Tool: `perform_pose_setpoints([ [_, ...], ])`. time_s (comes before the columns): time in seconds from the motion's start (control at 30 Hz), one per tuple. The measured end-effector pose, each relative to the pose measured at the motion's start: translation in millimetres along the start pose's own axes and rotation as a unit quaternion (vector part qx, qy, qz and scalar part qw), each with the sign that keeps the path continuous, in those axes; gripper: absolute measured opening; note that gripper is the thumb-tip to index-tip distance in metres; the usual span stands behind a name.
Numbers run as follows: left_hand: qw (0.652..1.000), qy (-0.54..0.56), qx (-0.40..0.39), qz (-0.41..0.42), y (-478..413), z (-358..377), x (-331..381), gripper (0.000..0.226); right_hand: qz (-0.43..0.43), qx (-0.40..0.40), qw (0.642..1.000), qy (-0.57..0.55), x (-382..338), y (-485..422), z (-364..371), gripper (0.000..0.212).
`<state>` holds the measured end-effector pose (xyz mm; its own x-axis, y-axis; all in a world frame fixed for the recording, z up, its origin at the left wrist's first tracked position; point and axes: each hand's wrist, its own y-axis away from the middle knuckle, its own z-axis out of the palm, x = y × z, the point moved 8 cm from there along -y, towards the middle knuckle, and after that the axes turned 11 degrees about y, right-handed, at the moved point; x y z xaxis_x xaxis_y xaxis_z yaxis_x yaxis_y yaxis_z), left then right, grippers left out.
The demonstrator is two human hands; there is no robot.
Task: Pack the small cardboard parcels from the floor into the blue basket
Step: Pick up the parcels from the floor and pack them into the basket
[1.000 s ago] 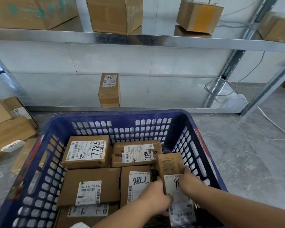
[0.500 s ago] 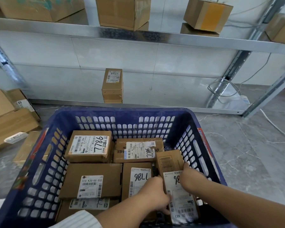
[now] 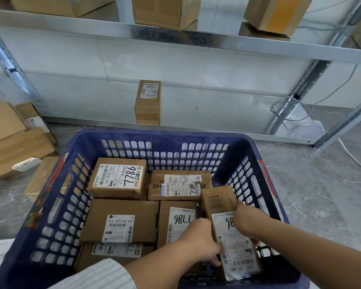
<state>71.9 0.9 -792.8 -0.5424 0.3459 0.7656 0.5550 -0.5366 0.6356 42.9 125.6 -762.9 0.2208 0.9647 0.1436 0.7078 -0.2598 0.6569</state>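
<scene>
The blue basket point(image 3: 265, 176) stands on the floor right below me and holds several labelled cardboard parcels lying flat. A long narrow parcel point(image 3: 219, 200) with a white label sits tilted against the basket's right wall. My left hand point(image 3: 198, 239) grips its left edge and my right hand point(image 3: 246, 221) presses its right edge. Flat beside it is a parcel marked 7786 point(image 3: 178, 222), partly under my left hand. One more small parcel point(image 3: 148, 102) stands upright on the low shelf behind the basket.
Larger cardboard boxes point(image 3: 19, 147) are stacked on the floor at the left. A metal shelf rack point(image 3: 217, 42) with boxes on it spans the back. A white cable point(image 3: 354, 157) and a power strip lie at the right on the grey marble floor.
The view has shifted slightly closer and down. Both hands keep hold of the long parcel, which has settled a little lower by the right wall.
</scene>
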Motion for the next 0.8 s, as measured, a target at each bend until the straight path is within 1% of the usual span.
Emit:
perform_pose_setpoints([
  [0.1,1.0,-0.003,0.002,0.003,0,-2,0,0.027,-0.004,-0.008,1.0,0.023,-3,0,-3,0.033],
  [0.2,1.0,-0.006,0.002,-0.022,-1,-3,-2,0.025,-0.021,-0.034,0.995,0.096,-13,8,-7,0.036],
  [0.3,0.999,-0.005,0.0,-0.045,-3,0,-6,0.023,-0.036,-0.057,0.99,0.126,-16,10,-5,0.038],
  [0.33,0.999,-0.005,-0.002,-0.045,-2,1,-5,0.021,-0.024,-0.058,0.992,0.107,-14,6,-4,0.035],
  [0.37,0.999,-0.004,-0.007,-0.046,-3,2,-6,0.019,0.001,-0.053,0.997,0.051,-8,2,-1,0.033],
  [0.4,0.999,0.001,-0.009,-0.046,-3,1,-6,0.017,0.024,-0.043,0.999,-0.017,-3,-1,3,0.038],
  [0.43,0.999,0.007,-0.015,-0.045,-4,2,-7,0.014,0.04,-0.037,0.995,-0.08,-1,-2,8,0.058],
  [0.47,0.999,0.01,-0.02,-0.05,-5,2,-7,0.013,0.049,-0.04,0.991,-0.12,-1,-1,15,0.084],
  [0.5,0.998,0.008,-0.021,-0.064,-6,1,-10,0.017,0.052,-0.04,0.989,-0.134,-4,3,20,0.105],
  [0.53,0.996,0.006,-0.021,-0.084,-6,0,-12,0.022,0.053,-0.033,0.99,-0.127,-6,5,23,0.118],
  [0.57,0.995,-0.001,-0.022,-0.101,-7,-2,-15,0.026,0.055,-0.016,0.992,-0.115,-7,8,24,0.125],
  [0.6,0.993,-0.026,-0.021,-0.11,-7,-6,-16,0.028,0.055,-0.002,0.992,-0.11,-8,10,23,0.128],
  [0.67,0.987,-0.121,-0.007,-0.106,-11,-21,-11,0.027,0.043,0.012,0.994,-0.101,-11,13,20,0.128],
  [0.73,0.971,-0.229,0.051,-0.051,-20,-46,7,0.019,0.017,0.017,0.996,-0.083,-14,12,17,0.126],
  [0.8,0.938,-0.318,0.132,0.031,-30,-73,32,0.014,-0.009,0.028,0.997,-0.078,-16,13,15,0.121],
])
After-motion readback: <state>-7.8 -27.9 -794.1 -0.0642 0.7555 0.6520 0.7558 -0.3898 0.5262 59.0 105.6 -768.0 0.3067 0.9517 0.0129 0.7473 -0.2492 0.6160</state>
